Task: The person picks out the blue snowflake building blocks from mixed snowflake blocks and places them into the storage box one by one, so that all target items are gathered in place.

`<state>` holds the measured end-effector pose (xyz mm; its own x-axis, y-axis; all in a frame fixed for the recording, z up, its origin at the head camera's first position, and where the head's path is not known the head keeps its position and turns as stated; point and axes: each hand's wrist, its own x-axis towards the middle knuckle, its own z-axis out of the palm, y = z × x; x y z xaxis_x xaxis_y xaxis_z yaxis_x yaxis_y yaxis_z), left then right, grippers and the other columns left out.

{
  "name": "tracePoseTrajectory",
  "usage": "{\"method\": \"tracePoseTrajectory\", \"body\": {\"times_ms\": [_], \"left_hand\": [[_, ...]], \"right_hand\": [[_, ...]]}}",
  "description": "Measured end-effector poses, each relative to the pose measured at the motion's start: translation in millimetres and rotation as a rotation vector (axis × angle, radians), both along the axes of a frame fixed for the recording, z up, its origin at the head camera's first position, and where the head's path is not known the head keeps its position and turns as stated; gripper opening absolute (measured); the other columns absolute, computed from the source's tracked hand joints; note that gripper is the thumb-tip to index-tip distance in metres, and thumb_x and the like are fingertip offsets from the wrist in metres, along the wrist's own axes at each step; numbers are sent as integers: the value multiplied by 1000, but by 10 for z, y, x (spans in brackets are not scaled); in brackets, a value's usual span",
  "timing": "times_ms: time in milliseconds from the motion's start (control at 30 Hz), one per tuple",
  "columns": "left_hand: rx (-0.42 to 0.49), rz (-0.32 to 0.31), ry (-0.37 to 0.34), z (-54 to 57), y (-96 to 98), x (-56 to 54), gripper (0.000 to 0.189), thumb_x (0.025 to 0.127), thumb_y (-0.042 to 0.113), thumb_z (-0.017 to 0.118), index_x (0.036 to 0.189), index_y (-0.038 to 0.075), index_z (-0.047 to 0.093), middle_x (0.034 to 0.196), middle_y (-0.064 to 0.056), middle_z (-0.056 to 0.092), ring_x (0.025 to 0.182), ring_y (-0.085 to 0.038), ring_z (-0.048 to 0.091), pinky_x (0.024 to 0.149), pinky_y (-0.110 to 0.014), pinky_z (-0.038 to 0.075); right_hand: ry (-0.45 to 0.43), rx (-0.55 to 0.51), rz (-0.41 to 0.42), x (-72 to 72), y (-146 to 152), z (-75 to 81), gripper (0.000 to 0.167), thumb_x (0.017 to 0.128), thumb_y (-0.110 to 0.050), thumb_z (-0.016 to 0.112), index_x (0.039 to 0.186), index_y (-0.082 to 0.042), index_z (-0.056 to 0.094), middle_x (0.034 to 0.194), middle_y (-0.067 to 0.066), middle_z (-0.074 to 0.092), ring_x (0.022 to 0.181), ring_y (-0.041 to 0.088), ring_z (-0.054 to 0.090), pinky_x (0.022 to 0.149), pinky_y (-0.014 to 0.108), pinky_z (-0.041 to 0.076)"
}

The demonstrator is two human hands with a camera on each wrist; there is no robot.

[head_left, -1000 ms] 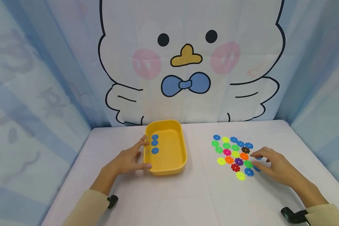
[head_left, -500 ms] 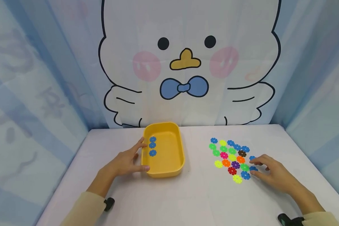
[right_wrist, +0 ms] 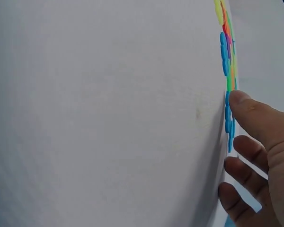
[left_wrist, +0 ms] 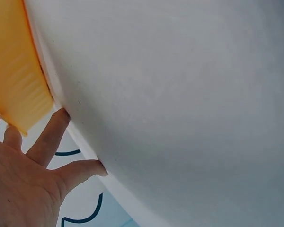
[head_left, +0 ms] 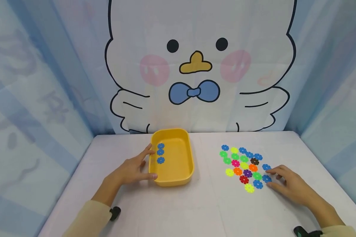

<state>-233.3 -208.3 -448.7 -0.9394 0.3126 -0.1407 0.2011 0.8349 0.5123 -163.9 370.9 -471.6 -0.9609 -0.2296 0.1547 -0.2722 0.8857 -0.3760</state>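
Note:
A yellow tray (head_left: pixel 178 158) stands on the table with three blue snowflake discs (head_left: pixel 160 152) in a column along its left side. My left hand (head_left: pixel 133 169) rests against the tray's left rim, its thumb near the front corner and its fingers spread. To the right lies a flat group of colourful snowflake discs. My right hand (head_left: pixel 293 184) is at that group's right edge, fingers loosely bent, thumb and index finger apart beside two blue snowflake discs (head_left: pixel 266 178). Nothing shows between them. In the right wrist view the thumb overlaps the discs' edges; contact cannot be judged.
Green, yellow, orange, pink, red, purple and brown discs lie close together, including a red disc (head_left: pixel 244 179). The white tablecloth (head_left: pixel 207 207) covers the table. Behind it hangs a curtain (head_left: pixel 195 115) with a cartoon print. Dark wrist devices (head_left: pixel 115 213) sit at both cuffs.
The head view has tilted slightly, shifting everything down a little. My right hand has drawn slightly back to the right, showing more of the two blue discs. My left hand stays at the tray.

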Motion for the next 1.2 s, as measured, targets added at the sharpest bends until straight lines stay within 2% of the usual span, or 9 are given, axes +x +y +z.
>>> {"method": "tracePoseTrajectory", "body": {"times_ms": [200, 433, 633, 733, 933, 1200], "left_hand": [[-1, -2, 2, 11, 11, -22, 108, 74, 77, 73, 162, 43, 20, 150, -16, 56, 130, -33, 59, 104, -65, 48], [-2, 2, -6, 9, 6, -27, 108, 74, 77, 73, 162, 43, 21, 148, -17, 58, 131, -34, 59, 103, -65, 49], [2, -2, -1, -3, 0, -22, 107, 74, 77, 73, 161, 43, 22, 148, -17, 58, 131, -34, 59, 102, -65, 49], [1, -4, 2, -10, -4, -19, 106, 74, 77, 73, 161, 43, 23, 148, -17, 57, 131, -34, 59, 102, -65, 49], [-2, 0, 2, -13, -7, -21, 106, 74, 78, 73, 161, 43, 23, 147, -16, 58, 130, -34, 59, 102, -66, 48], [3, 1, -2, -11, -8, -18, 105, 74, 77, 73, 160, 43, 24, 147, -17, 58, 129, -34, 60, 102, -65, 49]], "right_hand": [[-41, 27, 6, -40, 28, -5, 41, 89, -30, 82, 122, -8, 72, 114, 7, 63, 91, 14, 52, 72, 25, 52], [-55, 26, 1, -75, 14, -3, 33, 89, -29, 81, 115, -11, 72, 115, 8, 63, 93, 17, 53, 75, 29, 52], [-96, -2, -25, -88, 6, 3, 31, 89, -27, 82, 110, -10, 68, 110, 6, 64, 94, 20, 53, 74, 26, 51], [-114, -9, -38, -85, -18, 7, 30, 89, -24, 81, 110, -10, 65, 105, 1, 65, 90, 16, 52, 72, 22, 49], [-110, -23, -38, -63, -39, 11, 41, 90, -24, 80, 123, -4, 66, 99, 0, 61, 83, 10, 48, 67, 22, 46], [-101, -17, -35, -64, -33, 1, 31, 89, -21, 81, 112, -7, 66, 99, 0, 59, 82, 10, 47, 66, 22, 45]]}}
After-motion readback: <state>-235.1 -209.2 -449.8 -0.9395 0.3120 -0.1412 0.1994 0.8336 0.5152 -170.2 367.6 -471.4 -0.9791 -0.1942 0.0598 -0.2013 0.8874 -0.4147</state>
